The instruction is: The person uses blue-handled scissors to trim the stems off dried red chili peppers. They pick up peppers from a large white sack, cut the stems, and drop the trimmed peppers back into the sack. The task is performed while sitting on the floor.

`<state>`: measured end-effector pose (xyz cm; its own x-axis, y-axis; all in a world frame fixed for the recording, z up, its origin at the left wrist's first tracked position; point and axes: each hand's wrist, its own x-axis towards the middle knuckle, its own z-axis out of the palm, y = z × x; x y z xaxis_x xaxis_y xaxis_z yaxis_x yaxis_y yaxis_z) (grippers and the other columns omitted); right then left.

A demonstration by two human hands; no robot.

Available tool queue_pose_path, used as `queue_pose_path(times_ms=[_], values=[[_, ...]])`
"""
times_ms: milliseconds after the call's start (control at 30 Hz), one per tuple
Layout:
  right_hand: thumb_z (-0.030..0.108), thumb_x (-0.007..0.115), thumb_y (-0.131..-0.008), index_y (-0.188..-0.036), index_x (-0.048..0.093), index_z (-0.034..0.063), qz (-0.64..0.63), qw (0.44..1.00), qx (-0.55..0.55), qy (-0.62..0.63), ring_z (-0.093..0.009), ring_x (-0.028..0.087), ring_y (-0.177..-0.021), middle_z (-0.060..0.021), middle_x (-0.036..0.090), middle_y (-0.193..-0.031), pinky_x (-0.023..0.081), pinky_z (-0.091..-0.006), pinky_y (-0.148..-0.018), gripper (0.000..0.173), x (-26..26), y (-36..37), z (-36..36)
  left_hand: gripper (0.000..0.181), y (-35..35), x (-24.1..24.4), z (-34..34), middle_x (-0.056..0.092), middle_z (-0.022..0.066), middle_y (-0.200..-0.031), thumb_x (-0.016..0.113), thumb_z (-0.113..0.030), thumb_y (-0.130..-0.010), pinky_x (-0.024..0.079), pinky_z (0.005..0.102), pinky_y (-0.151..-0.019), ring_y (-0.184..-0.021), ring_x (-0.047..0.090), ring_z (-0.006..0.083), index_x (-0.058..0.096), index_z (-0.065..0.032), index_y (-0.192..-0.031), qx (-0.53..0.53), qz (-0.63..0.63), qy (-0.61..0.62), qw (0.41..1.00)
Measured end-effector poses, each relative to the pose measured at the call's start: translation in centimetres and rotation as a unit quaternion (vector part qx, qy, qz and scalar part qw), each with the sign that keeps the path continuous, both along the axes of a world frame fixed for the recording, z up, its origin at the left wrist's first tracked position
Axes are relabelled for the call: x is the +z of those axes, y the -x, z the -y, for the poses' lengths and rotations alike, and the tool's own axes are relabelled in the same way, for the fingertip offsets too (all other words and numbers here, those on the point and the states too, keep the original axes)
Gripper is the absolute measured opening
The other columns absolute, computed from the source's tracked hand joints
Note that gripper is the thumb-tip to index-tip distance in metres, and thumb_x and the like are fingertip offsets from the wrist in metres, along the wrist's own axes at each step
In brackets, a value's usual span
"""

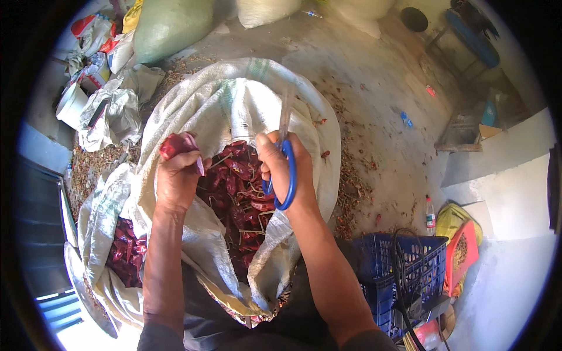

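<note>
My left hand (179, 175) is closed around a dried red chili pepper (173, 147), its stem pointing right over the sack. My right hand (292, 162) grips scissors with blue handles (291, 186), their blades pointing away from me; whether the blades are apart is blurred. Both hands are above a large open white woven sack (316, 131) with rolled edges. Inside it lie many dried red chili peppers (239, 213), some with long stems. A second woven sack (94, 228) at the left also holds red chilies (125, 250).
A blue plastic crate (377, 281) with a black cable stands at the lower right, beside a red dustpan-like container (461, 259) and a plastic bottle (430, 215). Full sacks (173, 26) and a white bucket (70, 105) stand at the upper left. Chili debris (351, 184) litters the floor.
</note>
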<state>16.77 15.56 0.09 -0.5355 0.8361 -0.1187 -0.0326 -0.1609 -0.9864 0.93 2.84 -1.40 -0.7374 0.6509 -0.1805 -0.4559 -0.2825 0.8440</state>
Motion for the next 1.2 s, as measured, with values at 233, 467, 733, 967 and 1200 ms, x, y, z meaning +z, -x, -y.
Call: queue_pose_path(times_ms=[233,467,733,967,1200], values=[[0.038,0.073,-0.088,-0.096,0.056,0.0063,-0.101,0.988,-0.048,0.104,-0.009,0.053,-0.062,-0.0037,0.056,-0.076,0.045,-0.0255,-0.054,0.037,0.4,-1.0,-0.7,0.026,-1.1,-7.1,-3.9,0.065,0.0159,-0.090,0.072,0.002,-0.068,0.052,0.0423,-0.073,-0.083,0.065,0.0319,0.060,-0.0035,-0.090,-0.120,-0.594,0.297,0.738],[0.041,0.071,-0.088,-0.094,0.057,0.0051,-0.061,0.996,-0.031,0.051,-0.009,0.053,-0.062,-0.0034,0.057,-0.075,0.046,-0.0251,-0.055,0.039,0.7,-2.0,-1.2,0.025,-2.0,-7.4,-3.1,0.066,0.0170,-0.089,0.068,0.000,-0.072,0.051,0.0458,-0.076,-0.088,0.065,0.0360,0.061,-0.0047,-0.095,-0.190,-0.684,0.384,0.590],[0.044,0.072,-0.085,-0.095,0.058,-0.0005,0.096,0.983,0.041,-0.148,-0.021,0.062,-0.065,-0.0103,0.062,-0.071,0.049,-0.0326,-0.063,0.047,1.3,-1.2,0.3,0.033,-0.9,-0.7,1.4,0.072,0.0129,-0.093,0.072,-0.013,-0.082,0.052,0.0354,-0.077,-0.084,0.069,0.0216,0.068,-0.0081,-0.114,-0.105,-0.455,0.353,0.811],[0.047,0.074,-0.082,-0.086,0.054,0.0020,0.190,0.917,0.132,-0.325,-0.036,0.062,-0.063,-0.0157,0.060,-0.065,0.048,-0.0434,-0.059,0.049,1.3,-0.4,2.9,0.027,0.5,0.9,2.9,0.070,0.0023,-0.083,0.072,-0.012,-0.084,0.050,0.0307,-0.069,-0.071,0.060,0.0108,0.067,-0.0047,-0.110,-0.058,-0.316,0.288,0.902],[0.044,0.076,-0.082,-0.084,0.053,0.0029,0.191,0.910,0.180,-0.321,-0.030,0.058,-0.055,-0.0115,0.057,-0.059,0.046,-0.0405,-0.056,0.047,0.8,-0.1,4.1,0.018,1.4,-0.3,3.2,0.068,0.0029,-0.079,0.070,-0.006,-0.085,0.048,0.0346,-0.063,-0.070,0.063,0.0131,0.066,-0.0039,-0.103,0.067,-0.661,0.387,0.639]])
